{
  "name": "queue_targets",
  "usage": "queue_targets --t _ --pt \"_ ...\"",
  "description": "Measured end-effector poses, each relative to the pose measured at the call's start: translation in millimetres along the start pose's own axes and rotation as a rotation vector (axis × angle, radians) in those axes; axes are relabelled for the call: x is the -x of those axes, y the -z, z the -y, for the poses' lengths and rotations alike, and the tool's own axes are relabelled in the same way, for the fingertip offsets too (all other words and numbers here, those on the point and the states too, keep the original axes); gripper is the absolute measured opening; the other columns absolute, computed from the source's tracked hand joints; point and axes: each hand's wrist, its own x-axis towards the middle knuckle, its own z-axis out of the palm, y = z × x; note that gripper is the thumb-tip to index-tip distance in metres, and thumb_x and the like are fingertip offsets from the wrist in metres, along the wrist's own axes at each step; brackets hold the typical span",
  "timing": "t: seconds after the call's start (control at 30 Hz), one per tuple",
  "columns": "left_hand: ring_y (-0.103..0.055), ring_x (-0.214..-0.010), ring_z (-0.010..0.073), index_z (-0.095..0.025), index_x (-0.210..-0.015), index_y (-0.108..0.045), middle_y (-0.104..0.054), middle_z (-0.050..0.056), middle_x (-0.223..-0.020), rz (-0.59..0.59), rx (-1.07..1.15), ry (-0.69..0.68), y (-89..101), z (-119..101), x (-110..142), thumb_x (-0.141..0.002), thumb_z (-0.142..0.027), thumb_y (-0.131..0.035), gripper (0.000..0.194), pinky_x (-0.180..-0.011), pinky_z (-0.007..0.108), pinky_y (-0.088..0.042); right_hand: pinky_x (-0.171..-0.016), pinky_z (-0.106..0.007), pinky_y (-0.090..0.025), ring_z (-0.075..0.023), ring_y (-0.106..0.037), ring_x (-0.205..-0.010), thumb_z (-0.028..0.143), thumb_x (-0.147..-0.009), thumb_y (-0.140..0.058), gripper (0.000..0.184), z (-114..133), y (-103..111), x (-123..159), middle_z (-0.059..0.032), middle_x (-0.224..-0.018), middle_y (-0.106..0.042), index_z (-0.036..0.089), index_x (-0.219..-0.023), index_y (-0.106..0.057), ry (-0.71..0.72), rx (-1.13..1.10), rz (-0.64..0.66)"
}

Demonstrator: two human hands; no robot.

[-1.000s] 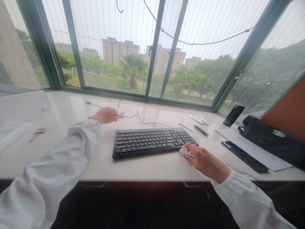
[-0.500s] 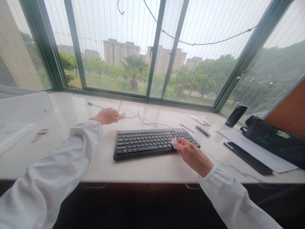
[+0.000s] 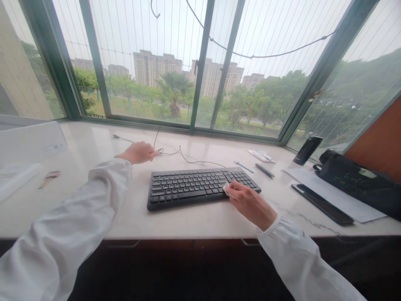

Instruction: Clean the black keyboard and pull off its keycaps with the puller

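Note:
A black keyboard (image 3: 188, 188) lies on the white marble-patterned counter. My right hand (image 3: 252, 205) rests at the keyboard's right part, its fingers closed around a small white wipe (image 3: 226, 189) that touches the keys. Most of the wipe is hidden under the fingers. Behind the keyboard's left end, my left hand (image 3: 139, 152) is closed, with its fingertips pinched on the thin dark cable (image 3: 200, 161) near a small loop. The cable runs from the keyboard's back edge, and its plug end (image 3: 115, 136) lies to the left of that hand.
At left are a key (image 3: 50, 179) and a white box (image 3: 34, 138). Behind the keyboard's right end lie a blue stick (image 3: 244, 167), a dark pen-like tool (image 3: 265, 170) and a small packet (image 3: 261, 156). Further right are a phone (image 3: 322, 204), paper (image 3: 366, 211), a black cylinder (image 3: 308, 150) and a dark bag (image 3: 360, 179).
The whole view has shifted slightly. My right hand has moved very little over the keys, and less of the wipe shows. My left hand stays at the cable.

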Motion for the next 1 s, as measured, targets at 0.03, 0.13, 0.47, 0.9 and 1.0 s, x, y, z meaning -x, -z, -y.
queue_targets --t 0.03,0.13,0.47,0.9,1.0 --pt "-0.059 -0.062 0.02 -0.023 -0.065 -0.073 -0.068 0.008 -0.07 0.002 0.002 0.002 -0.1 0.1 0.0 -0.09 -0.052 -0.038 0.052 -0.065 0.031 -0.038 -0.076 -0.033 -0.058 -0.0194 -0.064 -0.081 0.003 -0.089 -0.043 0.032 -1.7 -0.2 3.1 -0.007 -0.094 -0.063 0.02 -0.108 -0.063 -0.011 -0.053 -0.011" --pt "-0.059 -0.062 0.0199 -0.022 -0.065 -0.073 -0.068 0.008 -0.07 0.003 0.006 0.002 0.1 0.3 0.4 -0.09 -0.052 -0.038 0.052 -0.065 0.031 -0.037 -0.075 -0.033 -0.058 -0.0166 -0.064 -0.077 0.006 -0.091 -0.043 0.033 -6.2 -0.1 11.9 -0.0055 -0.098 -0.062 0.021 -0.116 -0.061 -0.041 -0.157 0.001" --pt "-0.06 -0.065 0.0216 -0.023 -0.065 -0.073 -0.068 0.008 -0.071 0.007 -0.004 0.009 -0.1 0.5 -0.1 -0.09 -0.054 -0.038 0.053 -0.067 0.032 -0.039 -0.074 -0.034 -0.058 -0.0169 -0.065 -0.075 0.007 -0.092 -0.046 0.031 -8.6 2.2 9.2 -0.006 -0.096 -0.063 0.019 -0.114 -0.063 -0.011 -0.165 0.029" --pt "-0.056 -0.06 0.02 -0.023 -0.066 -0.073 -0.067 0.007 -0.07 0.011 0.001 -0.002 1.9 -1.8 1.5 -0.09 -0.053 -0.037 0.053 -0.064 0.031 -0.036 -0.077 -0.036 -0.06 -0.0176 -0.066 -0.078 0.005 -0.09 -0.05 0.032 -10.6 -2.3 12.2 -0.0063 -0.097 -0.06 0.015 -0.119 -0.061 0.023 -0.137 0.044" --pt "-0.056 -0.061 0.0204 -0.023 -0.066 -0.074 -0.067 0.008 -0.07 0.008 0.003 -0.008 1.3 -1.3 1.2 -0.09 -0.052 -0.037 0.053 -0.063 0.031 -0.035 -0.078 -0.034 -0.06 -0.0168 -0.065 -0.08 0.008 -0.093 -0.049 0.033 -12.7 -1.6 21.3 -0.0056 -0.098 -0.06 0.016 -0.123 -0.058 0.04 -0.138 0.047"
